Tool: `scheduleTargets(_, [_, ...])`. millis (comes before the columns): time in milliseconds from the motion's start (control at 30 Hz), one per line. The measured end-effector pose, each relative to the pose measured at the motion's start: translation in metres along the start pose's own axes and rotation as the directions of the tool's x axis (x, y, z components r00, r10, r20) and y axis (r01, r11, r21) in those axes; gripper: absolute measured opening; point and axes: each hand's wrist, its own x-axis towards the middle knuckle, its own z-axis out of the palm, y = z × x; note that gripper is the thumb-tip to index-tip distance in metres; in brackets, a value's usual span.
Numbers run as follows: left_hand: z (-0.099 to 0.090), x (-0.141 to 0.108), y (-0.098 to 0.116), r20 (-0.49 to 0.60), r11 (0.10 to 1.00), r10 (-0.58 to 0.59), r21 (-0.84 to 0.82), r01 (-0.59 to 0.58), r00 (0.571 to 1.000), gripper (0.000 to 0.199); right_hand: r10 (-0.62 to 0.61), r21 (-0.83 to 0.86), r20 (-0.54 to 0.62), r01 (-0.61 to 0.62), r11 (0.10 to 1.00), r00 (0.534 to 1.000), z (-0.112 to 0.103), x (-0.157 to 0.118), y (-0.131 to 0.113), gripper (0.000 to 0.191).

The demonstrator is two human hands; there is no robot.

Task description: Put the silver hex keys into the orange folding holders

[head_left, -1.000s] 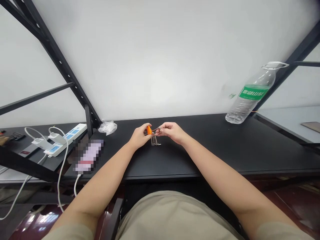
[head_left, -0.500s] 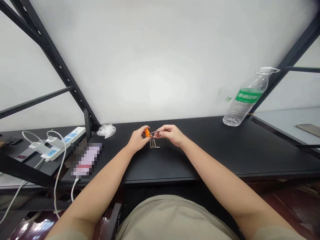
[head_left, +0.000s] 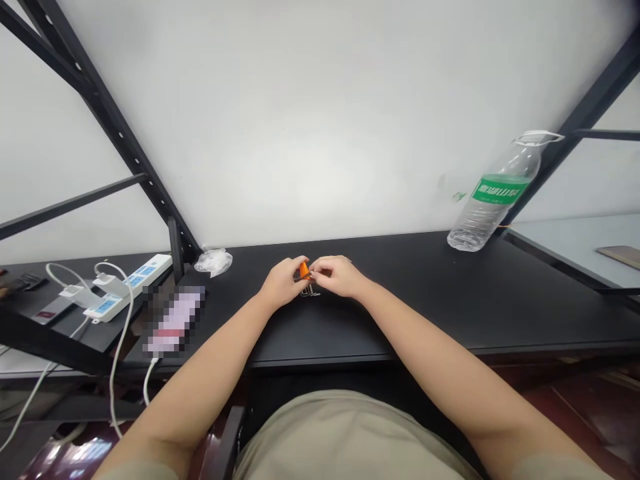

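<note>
My left hand (head_left: 286, 283) is closed around a small orange plastic hex key holder (head_left: 304, 269), which shows between thumb and fingers. Close against it, my right hand (head_left: 340, 275) pinches a thin metal hex key (head_left: 306, 277) whose end meets the orange piece; whether it sits inside a slot is hidden by the fingers. Several L-shaped hex keys (head_left: 311, 292) lie side by side on the black table (head_left: 400, 307), just below and partly behind my hands.
At the left are a white power strip (head_left: 150, 270) with plugged chargers, a pixelated phone (head_left: 177, 320) on a cable, and crumpled clear plastic (head_left: 214, 261). A large water bottle (head_left: 493, 197) leans by the right frame post. A pale wall (head_left: 320, 133) stands behind the table.
My right hand has moved left and closer to my left hand, bringing the hex key up to the orange holder. My left hand has shifted slightly right, over the loose keys.
</note>
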Motion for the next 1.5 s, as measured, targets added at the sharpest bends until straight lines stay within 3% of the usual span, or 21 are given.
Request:
scheduleTargets(233, [-0.001, 0.001, -0.007, -0.024, 0.992, -0.083, -0.098, 0.080, 0.996, 0.045, 0.163, 0.219, -0.206, -0.117, 0.969, 0.965, 0.002, 0.001, 0.008, 0.016])
scheduleTargets(633, [-0.004, -0.001, -0.003, -0.042, 0.976, -0.120, -0.188, 0.110, 0.992, 0.045, 0.216, 0.384, -0.169, -0.138, 0.913, 0.962, 0.000, -0.001, 0.007, 0.019])
scheduleTargets(1200, [-0.004, 0.000, -0.005, 0.005, 0.976, -0.114, -0.187, 0.113, 0.993, 0.046, 0.200, 0.371, -0.143, -0.135, 0.919, 0.969, 0.003, -0.001, 0.003, 0.029])
scheduleTargets(1300, [-0.004, 0.000, -0.006, 0.012, 0.976, -0.104, -0.191, 0.104, 0.995, 0.045, 0.168, 0.301, -0.122, -0.125, 0.945, 0.978, 0.001, -0.002, 0.005, 0.025])
scheduleTargets(1500, [-0.003, -0.001, -0.010, 0.016, 0.991, -0.062, -0.118, 0.064, 0.998, 0.044, 0.014, -0.137, 0.011, -0.013, 0.990, 1.000, -0.001, 0.000, 0.004, 0.023])
